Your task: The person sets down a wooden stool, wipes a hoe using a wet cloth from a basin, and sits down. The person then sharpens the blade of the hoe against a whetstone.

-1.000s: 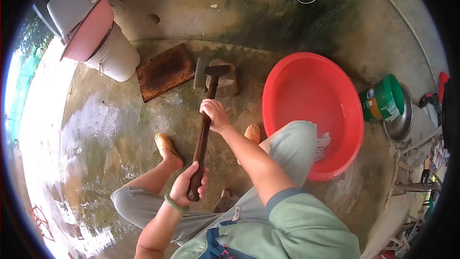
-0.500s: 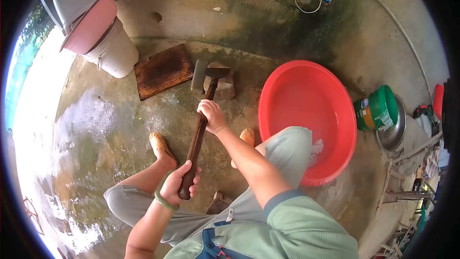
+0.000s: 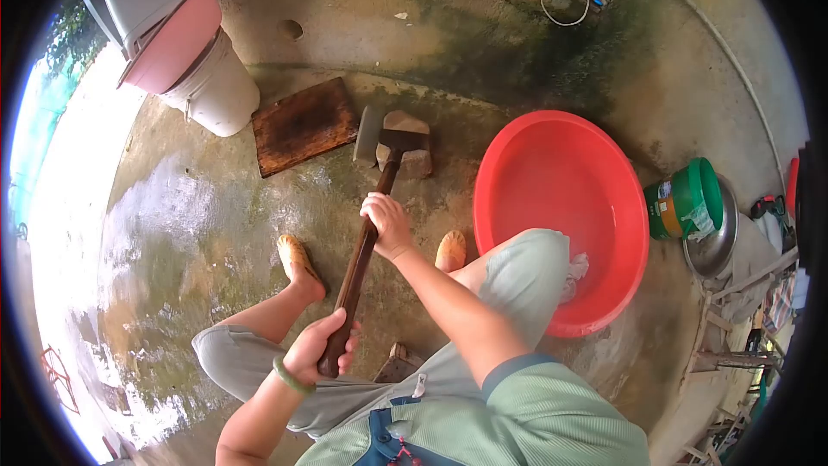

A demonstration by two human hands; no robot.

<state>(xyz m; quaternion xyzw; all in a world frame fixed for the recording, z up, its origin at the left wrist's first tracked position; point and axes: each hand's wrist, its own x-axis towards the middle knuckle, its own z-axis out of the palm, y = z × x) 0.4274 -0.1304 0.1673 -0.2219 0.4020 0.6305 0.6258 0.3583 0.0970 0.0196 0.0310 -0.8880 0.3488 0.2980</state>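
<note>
A long-handled hammer (image 3: 360, 267) with a dark wooden shaft slants across the middle of the view, its butt low and toward the person, its metal head (image 3: 404, 140) far end up and in line with a pale stone (image 3: 417, 165) on the floor; whether the head touches the stone or is held above it, I cannot tell. The right hand (image 3: 386, 224) is curled closed around the upper shaft, a little below the head, while the left hand (image 3: 316, 346) grips the shaft near its butt, fingers wrapped round it and thumb lying along the wood. A green bangle (image 3: 293, 377) circles the left wrist. Just left of the stone is a grey block (image 3: 368, 135), and beside that a dark, stained wooden board (image 3: 304, 125) lies on the wet floor (image 3: 207, 242). Nearer the person, two feet in yellow slippers (image 3: 294, 257) are set apart on either side of the shaft. To the right is a large red basin (image 3: 486, 207) with a pale cloth (image 3: 576, 273) inside; beyond it, a green bucket (image 3: 669, 207) tilts beside a metal bowl (image 3: 715, 252). At upper left, a pink basin (image 3: 185, 43) sits on a white bucket (image 3: 226, 95).
</note>
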